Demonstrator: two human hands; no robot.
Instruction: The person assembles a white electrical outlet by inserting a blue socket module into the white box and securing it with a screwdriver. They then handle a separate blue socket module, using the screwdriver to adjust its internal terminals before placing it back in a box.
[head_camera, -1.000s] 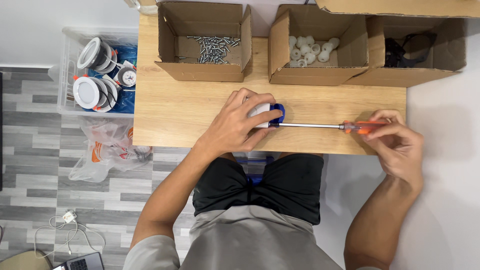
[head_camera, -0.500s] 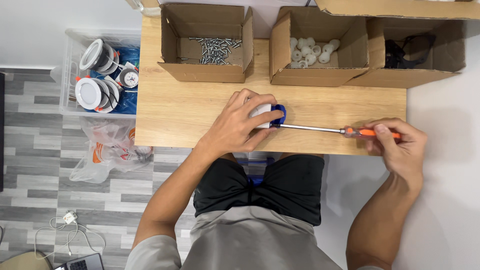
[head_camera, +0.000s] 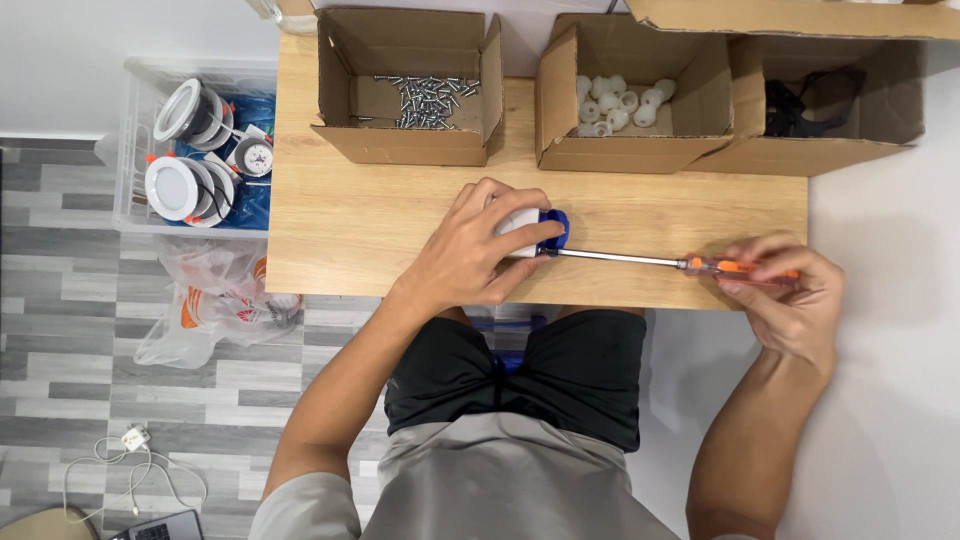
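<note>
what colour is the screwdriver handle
Orange, partly see-through; the screwdriver handle sits in the right hand, best seen in the head view.

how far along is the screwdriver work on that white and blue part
Done: finished-looking round lamps sit in the clear bin beside the table. In hand: the left hand pins the white and blue part while the right hand holds the orange-handled screwdriver against it. Left: screws and white caps remain in their boxes.

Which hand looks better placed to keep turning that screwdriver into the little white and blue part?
Probably the right hand: its fingers already wrap the orange handle of the screwdriver, whose tip meets the white and blue part. The left hand is busy pressing that part on the wooden table.
</note>
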